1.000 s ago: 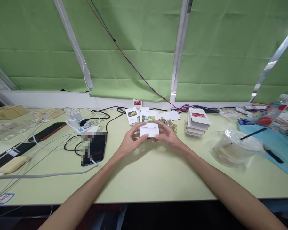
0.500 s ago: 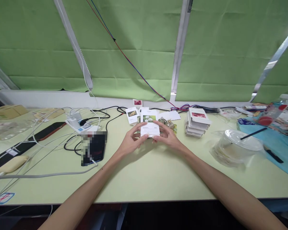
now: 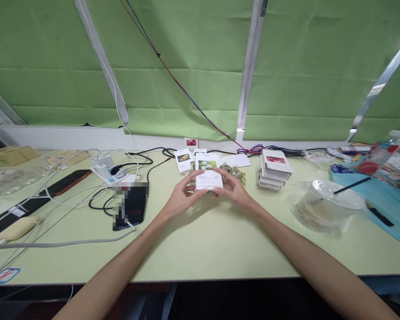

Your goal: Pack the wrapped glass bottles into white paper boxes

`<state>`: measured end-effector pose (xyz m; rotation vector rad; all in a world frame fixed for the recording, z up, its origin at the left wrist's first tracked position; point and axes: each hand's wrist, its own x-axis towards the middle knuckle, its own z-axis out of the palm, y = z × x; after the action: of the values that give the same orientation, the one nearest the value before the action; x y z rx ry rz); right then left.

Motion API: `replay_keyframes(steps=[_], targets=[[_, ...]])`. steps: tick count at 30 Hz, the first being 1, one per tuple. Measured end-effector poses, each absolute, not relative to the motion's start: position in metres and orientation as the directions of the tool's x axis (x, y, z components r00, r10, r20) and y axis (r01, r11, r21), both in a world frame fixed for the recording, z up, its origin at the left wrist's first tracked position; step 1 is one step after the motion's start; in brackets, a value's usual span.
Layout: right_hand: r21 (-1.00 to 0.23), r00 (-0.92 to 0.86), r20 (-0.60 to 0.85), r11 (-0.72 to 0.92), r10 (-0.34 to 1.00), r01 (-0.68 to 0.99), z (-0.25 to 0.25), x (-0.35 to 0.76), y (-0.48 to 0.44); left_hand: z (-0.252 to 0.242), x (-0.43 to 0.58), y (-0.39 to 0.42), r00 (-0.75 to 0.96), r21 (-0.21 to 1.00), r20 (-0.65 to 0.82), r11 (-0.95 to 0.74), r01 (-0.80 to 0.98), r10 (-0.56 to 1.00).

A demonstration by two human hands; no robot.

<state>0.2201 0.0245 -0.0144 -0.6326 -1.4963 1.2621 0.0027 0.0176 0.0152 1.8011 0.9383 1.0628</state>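
Between my left hand (image 3: pixel 184 195) and my right hand (image 3: pixel 235 191) is a small white printed card (image 3: pixel 209 181), gripped at its two sides with fingers behind and thumbs at the lower edge. Its face carries lines of small text and a small red mark; whether it has a box's depth I cannot tell. Just behind it is a card with a white-flower picture (image 3: pixel 207 163). Cards with a yellowish picture (image 3: pixel 184 159) lie beyond my left hand. Glassy and metallic beads (image 3: pixel 235 171) sit beyond my right fingers, partly hidden.
Right of my hands stands a stack of white boxes (image 3: pixel 272 171). Further right are a lidded cup with a black straw (image 3: pixel 333 202) and a blue cloth (image 3: pixel 383 200). A phone (image 3: pixel 138 204), a power strip (image 3: pixel 122 178) and tangled cables are at left. Another person's hand shows at far right.
The card in my hands has tilted slightly, and its printed face catches the light a little differently. Both hands stay almost in place.
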Motion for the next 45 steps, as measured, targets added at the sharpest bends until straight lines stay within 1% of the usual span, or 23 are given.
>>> replay_keyframes(steps=[13,19,26,29,33,38,42,45], targets=[[-0.937,-0.303,0.340,0.294,0.890,-0.187,-0.0121,0.2189,0.0218,0.0137,0.0028,0.0185,0.366,0.897,0.303,-0.393,0.202,0.880],[-0.933,-0.292,0.352,0.307,0.889,-0.188,-0.0140,0.2185,0.0229,0.0114,0.0024,0.0200,0.358,0.900,0.305,-0.390,0.194,0.882],[-0.926,-0.283,0.376,0.346,0.882,-0.151,-0.0147,0.2166,0.0212,0.0082,0.0017,0.0226,0.360,0.901,0.313,-0.395,0.181,0.879],[-0.919,-0.281,0.393,0.378,0.875,-0.109,-0.0165,0.2162,0.0196,0.0085,0.0019,0.0228,0.356,0.901,0.317,-0.397,0.178,0.879],[-0.904,-0.276,0.415,0.428,0.867,-0.015,-0.0181,0.2170,0.0178,0.0082,0.0018,0.0229,0.361,0.900,0.318,-0.399,0.175,0.877],[-0.857,-0.260,0.471,0.507,0.843,0.094,-0.0193,0.2179,0.0175,0.0072,0.0015,0.0236,0.363,0.894,0.331,-0.413,0.174,0.871],[-0.813,-0.257,0.498,0.549,0.828,0.193,-0.0205,0.2183,0.0179,0.0068,0.0016,0.0244,0.359,0.892,0.339,-0.418,0.171,0.869],[-0.787,-0.260,0.514,0.570,0.817,0.235,-0.0213,0.2187,0.0181,0.0066,0.0017,0.0245,0.361,0.892,0.342,-0.420,0.167,0.868]])
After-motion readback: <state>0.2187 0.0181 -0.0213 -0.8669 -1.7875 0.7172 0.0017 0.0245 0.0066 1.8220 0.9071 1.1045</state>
